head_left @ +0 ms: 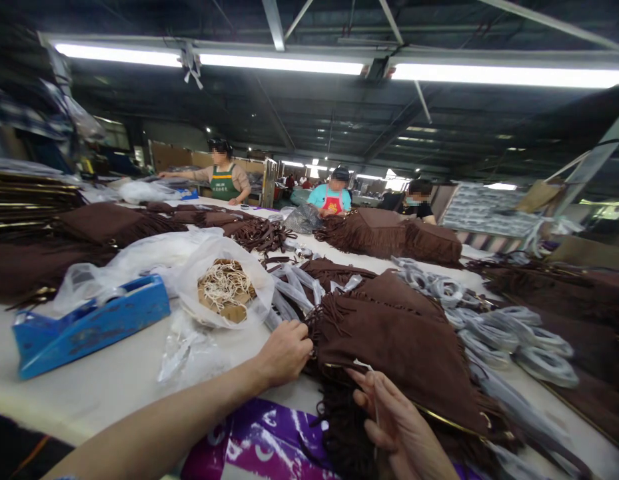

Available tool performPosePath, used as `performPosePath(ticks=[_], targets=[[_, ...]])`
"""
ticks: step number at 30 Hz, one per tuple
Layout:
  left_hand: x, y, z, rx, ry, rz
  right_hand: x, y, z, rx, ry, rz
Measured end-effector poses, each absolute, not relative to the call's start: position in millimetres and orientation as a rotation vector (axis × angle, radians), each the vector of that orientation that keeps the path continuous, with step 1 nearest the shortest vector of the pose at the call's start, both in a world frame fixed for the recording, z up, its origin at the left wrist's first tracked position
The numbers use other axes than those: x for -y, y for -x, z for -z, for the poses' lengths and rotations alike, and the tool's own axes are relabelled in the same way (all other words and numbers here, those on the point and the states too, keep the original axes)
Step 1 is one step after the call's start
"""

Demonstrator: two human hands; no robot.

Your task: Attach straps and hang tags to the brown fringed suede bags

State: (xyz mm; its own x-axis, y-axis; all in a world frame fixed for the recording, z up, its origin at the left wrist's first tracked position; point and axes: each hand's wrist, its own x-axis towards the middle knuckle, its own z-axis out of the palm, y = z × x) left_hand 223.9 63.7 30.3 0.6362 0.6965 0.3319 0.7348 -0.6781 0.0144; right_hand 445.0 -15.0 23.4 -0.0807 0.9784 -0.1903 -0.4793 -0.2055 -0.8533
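Observation:
My left hand (285, 351) is closed in a pinch on the fringed left edge of a brown suede bag (399, 340) lying on the white table (104, 383). My right hand (396, 423) is closed at the bag's near gold-trimmed edge, fingers curled on a thin pale cord or strip. More dark fringe hangs below the bag, toward me.
An open plastic bag of paper tags with strings (226, 290) and a blue tape dispenser (86, 327) sit left. Plastic-wrapped straps (494, 320) lie right. Stacks of brown fringed bags (389, 233) cover the table. Three people work at the far end. A purple bag (264, 447) lies below.

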Motion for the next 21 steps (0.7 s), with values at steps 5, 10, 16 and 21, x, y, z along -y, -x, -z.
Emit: performPosePath(ticks=[5, 10, 16, 21], targets=[[-58.1, -219.3, -34.2, 1.312, 2.699, 0.651, 11.1, -453.8, -34.8, 0.772, 0.971, -1.472], [-56.8, -217.2, -31.1, 1.213, 2.713, 0.602, 7.9, -447.8, -31.9, 0.803, 0.978, -1.459], [-59.3, -224.2, -25.5, 1.398, 2.781, 0.715, 3.7, -447.4, -32.8, 0.817, 0.974, -1.442], [-61.7, -234.7, -15.6, 1.55, 2.924, 0.869, 0.7, -450.1, -31.7, 0.893, 0.96, -1.511]])
